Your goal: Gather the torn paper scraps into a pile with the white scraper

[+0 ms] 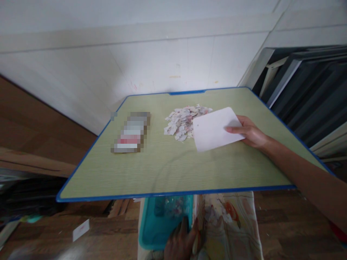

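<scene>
My right hand [251, 132] pinches a blank white card [217, 130] with rounded corners, thumb on top and fingers underneath. The card is above the table and covers part of a pile of small paper scraps [180, 122]. Below the table's near edge, my left hand [179, 242] is in shadow at the right rim of a teal plastic tray [151, 231]. Its fingers reach over the inside, with the thumb by the rim. Small pieces in clear plastic [175, 206] lie in the tray, partly hidden by the tabletop.
The green tabletop [121, 177] has a blue edge and stands against a white wall. A pixelated flat rectangular object [131, 131] lies on its left side. Patterned cloth [230, 224] is below. A white paper piece [81, 230] is on the wooden floor. Dark panels [311, 86] lean at right.
</scene>
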### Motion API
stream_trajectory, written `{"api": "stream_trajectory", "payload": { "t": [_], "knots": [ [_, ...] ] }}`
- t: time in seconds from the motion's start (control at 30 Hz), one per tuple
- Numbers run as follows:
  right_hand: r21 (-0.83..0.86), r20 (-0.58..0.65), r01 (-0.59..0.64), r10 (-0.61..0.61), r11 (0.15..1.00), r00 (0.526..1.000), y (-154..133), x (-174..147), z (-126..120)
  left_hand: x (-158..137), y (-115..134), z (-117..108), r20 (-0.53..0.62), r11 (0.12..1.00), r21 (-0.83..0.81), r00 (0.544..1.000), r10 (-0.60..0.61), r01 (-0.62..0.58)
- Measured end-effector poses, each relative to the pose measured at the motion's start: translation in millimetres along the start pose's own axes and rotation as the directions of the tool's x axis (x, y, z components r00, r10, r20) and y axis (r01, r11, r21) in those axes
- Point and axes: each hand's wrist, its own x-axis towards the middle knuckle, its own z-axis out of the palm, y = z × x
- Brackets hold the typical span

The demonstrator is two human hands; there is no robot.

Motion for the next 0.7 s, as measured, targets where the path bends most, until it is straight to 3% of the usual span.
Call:
{"api": "stream_trajectory", "payload": {
  "t": [0.1,0.17,0.7],
  "knots": [
    [0.015,-0.164,0.082,-0.078,0.997,0.983,2.6,6.3,-2.2,-0.4,-0.2,1.3,-0.016,1.000,0.015,1.000,0.008,-0.008],
    [0.020,-0.212,0.093,-0.086,0.995,0.973,4.3,8.8,-5.2,-0.4,0.4,0.9,0.000,1.000,0.024,1.000,0.003,-0.003],
    [-0.081,-0.179,0.097,-0.110,0.992,0.978,8.0,8.3,-6.0,0.3,2.3,-5.5,0.056,1.000,-0.019,0.998,0.008,-0.006]
  ]
}}
